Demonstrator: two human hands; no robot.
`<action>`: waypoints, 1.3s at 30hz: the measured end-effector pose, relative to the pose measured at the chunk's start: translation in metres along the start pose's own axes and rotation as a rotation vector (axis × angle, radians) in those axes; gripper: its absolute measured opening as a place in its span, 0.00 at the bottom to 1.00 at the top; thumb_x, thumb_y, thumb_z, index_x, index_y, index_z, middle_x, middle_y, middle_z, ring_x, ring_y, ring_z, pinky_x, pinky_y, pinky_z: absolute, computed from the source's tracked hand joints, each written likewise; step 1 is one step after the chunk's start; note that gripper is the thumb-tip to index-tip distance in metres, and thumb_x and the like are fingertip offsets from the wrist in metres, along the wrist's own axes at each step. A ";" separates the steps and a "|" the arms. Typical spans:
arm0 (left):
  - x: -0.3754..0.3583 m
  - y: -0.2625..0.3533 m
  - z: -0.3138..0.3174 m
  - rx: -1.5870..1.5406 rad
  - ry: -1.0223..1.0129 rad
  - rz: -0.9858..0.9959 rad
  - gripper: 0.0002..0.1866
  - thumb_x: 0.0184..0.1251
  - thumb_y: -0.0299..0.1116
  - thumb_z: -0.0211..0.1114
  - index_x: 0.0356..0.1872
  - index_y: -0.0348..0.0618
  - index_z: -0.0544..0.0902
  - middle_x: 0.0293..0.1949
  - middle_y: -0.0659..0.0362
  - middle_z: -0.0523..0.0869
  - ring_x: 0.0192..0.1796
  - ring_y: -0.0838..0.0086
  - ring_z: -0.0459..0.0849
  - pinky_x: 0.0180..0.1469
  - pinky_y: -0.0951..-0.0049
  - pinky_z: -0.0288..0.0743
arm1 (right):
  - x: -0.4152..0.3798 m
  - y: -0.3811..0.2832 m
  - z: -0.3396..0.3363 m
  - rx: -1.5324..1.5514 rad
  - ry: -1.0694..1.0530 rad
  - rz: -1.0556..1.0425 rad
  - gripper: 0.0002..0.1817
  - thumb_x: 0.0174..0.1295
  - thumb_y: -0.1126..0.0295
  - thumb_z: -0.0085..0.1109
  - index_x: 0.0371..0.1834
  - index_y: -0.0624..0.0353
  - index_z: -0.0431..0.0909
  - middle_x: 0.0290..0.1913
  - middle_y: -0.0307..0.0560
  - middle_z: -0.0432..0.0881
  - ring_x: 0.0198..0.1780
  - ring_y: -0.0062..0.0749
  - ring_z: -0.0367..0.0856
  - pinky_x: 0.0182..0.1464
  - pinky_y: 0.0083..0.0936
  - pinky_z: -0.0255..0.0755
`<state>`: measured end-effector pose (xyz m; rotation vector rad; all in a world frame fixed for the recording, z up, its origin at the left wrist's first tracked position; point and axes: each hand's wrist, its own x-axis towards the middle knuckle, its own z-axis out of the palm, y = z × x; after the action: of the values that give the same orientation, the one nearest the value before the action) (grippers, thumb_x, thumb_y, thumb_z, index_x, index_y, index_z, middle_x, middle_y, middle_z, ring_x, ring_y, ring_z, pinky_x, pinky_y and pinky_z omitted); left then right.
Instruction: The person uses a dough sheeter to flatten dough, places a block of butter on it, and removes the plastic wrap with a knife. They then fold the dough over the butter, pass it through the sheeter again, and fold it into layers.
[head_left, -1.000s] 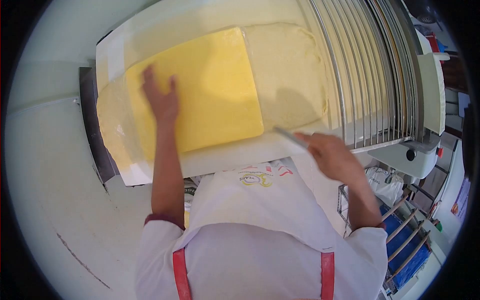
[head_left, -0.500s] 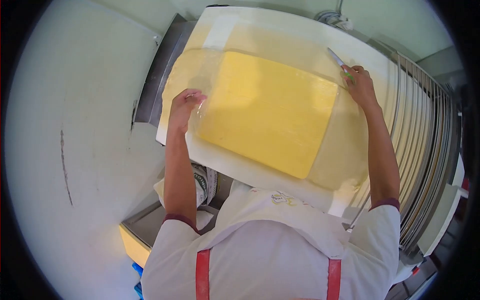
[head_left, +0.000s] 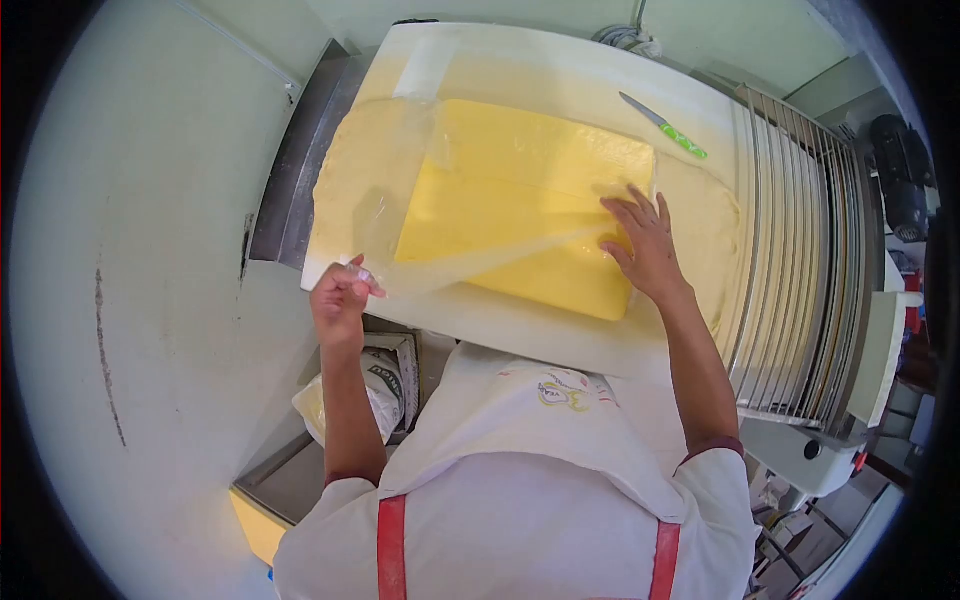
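Observation:
A wide rectangular slab of yellow butter (head_left: pixel 500 190) lies on a pale rolled-out sheet of dough (head_left: pixel 350 165) on the worktable. Clear plastic film (head_left: pixel 480 262) stretches in a pulled fold across the slab's near part toward its left. At the table's near left edge, my left hand (head_left: pixel 341 298) is closed on a bunched end of this film. My right hand (head_left: pixel 645 245) rests over the slab's right side with its fingers spread. A knife with a green handle (head_left: pixel 684 139) lies on the table beyond the slab's right corner.
To the right, a stack of wire racks (head_left: pixel 790 270) stands against the table. A coiled cable (head_left: pixel 628 40) sits at the back by the wall. Below the left edge are a printed bag (head_left: pixel 385 385) and a grey bin (head_left: pixel 285 480).
My right hand has put the knife down on the table and moved over the slab. My left hand has come nearer and left, drawing the film across.

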<state>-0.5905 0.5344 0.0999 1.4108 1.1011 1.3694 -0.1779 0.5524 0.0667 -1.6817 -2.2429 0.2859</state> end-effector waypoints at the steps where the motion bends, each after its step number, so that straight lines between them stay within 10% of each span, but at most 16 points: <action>1: -0.008 -0.003 -0.009 -0.016 -0.024 -0.026 0.09 0.67 0.37 0.66 0.31 0.45 0.78 0.27 0.65 0.81 0.31 0.76 0.82 0.70 0.57 0.57 | -0.003 -0.007 0.002 0.010 -0.006 -0.029 0.24 0.55 0.66 0.66 0.56 0.52 0.74 0.56 0.47 0.75 0.67 0.42 0.65 0.74 0.53 0.46; 6: -0.036 -0.013 -0.058 0.165 -0.229 -0.160 0.08 0.68 0.35 0.64 0.30 0.46 0.77 0.26 0.65 0.81 0.31 0.76 0.82 0.73 0.53 0.52 | -0.056 -0.064 -0.013 -0.044 -0.011 -0.132 0.01 0.54 0.74 0.63 0.29 0.55 0.81 0.32 0.41 0.77 0.43 0.35 0.78 0.65 0.50 0.60; 11: -0.048 -0.030 -0.109 0.464 -0.448 -0.259 0.07 0.66 0.32 0.63 0.29 0.42 0.77 0.26 0.62 0.82 0.36 0.70 0.82 0.65 0.60 0.64 | -0.138 -0.164 0.015 0.161 -0.098 -0.015 0.05 0.50 0.76 0.65 0.27 0.51 0.82 0.26 0.39 0.74 0.37 0.33 0.78 0.59 0.46 0.66; 14: -0.040 -0.044 -0.123 0.537 -0.573 -0.357 0.06 0.61 0.28 0.65 0.37 0.39 0.79 0.34 0.57 0.82 0.41 0.66 0.80 0.56 0.69 0.70 | -0.159 -0.186 0.041 0.173 -0.107 0.145 0.11 0.47 0.74 0.70 0.35 0.54 0.81 0.33 0.43 0.79 0.42 0.37 0.80 0.60 0.42 0.67; 23: 0.131 -0.081 -0.036 0.653 -0.267 0.344 0.34 0.59 0.30 0.68 0.68 0.47 0.68 0.64 0.53 0.74 0.66 0.58 0.72 0.68 0.60 0.64 | -0.113 -0.161 0.005 0.455 0.535 0.520 0.28 0.64 0.68 0.59 0.66 0.66 0.67 0.47 0.53 0.82 0.55 0.39 0.78 0.63 0.37 0.65; 28: 0.230 -0.111 0.021 0.636 -0.571 0.710 0.12 0.61 0.32 0.66 0.46 0.43 0.82 0.46 0.57 0.85 0.58 0.60 0.79 0.66 0.59 0.65 | -0.010 -0.112 -0.001 0.275 0.364 0.384 0.27 0.59 0.72 0.63 0.62 0.62 0.70 0.52 0.51 0.79 0.56 0.42 0.76 0.63 0.37 0.66; 33: 0.304 -0.086 0.060 0.681 -0.401 0.788 0.04 0.64 0.30 0.64 0.34 0.41 0.81 0.33 0.58 0.85 0.44 0.60 0.83 0.51 0.63 0.73 | 0.084 -0.049 0.011 0.181 0.157 0.361 0.23 0.54 0.70 0.69 0.53 0.62 0.73 0.49 0.51 0.79 0.52 0.47 0.76 0.55 0.40 0.69; 37: 0.360 -0.105 0.098 0.597 -0.277 0.718 0.07 0.65 0.32 0.64 0.34 0.39 0.81 0.31 0.60 0.85 0.36 0.66 0.82 0.41 0.69 0.74 | 0.118 0.006 -0.002 0.146 -0.172 0.296 0.18 0.53 0.68 0.71 0.43 0.65 0.76 0.39 0.50 0.80 0.40 0.46 0.78 0.46 0.36 0.72; 38: 0.375 -0.115 0.100 0.605 -0.268 0.539 0.26 0.61 0.56 0.66 0.30 0.37 0.81 0.26 0.45 0.83 0.30 0.61 0.83 0.38 0.58 0.75 | 0.120 0.025 -0.005 0.183 -0.184 0.323 0.16 0.54 0.69 0.70 0.41 0.65 0.77 0.36 0.49 0.80 0.38 0.43 0.78 0.44 0.34 0.72; 39: 0.381 -0.120 0.101 0.626 -0.253 0.468 0.24 0.63 0.53 0.65 0.29 0.37 0.81 0.25 0.46 0.82 0.30 0.62 0.83 0.36 0.61 0.74 | 0.121 0.046 -0.009 0.216 -0.196 0.348 0.14 0.55 0.69 0.70 0.39 0.66 0.78 0.34 0.47 0.81 0.36 0.40 0.78 0.43 0.31 0.72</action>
<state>-0.4895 0.9329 0.0725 2.3452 1.1194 1.1399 -0.1644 0.6810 0.0759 -1.9868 -1.9468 0.7772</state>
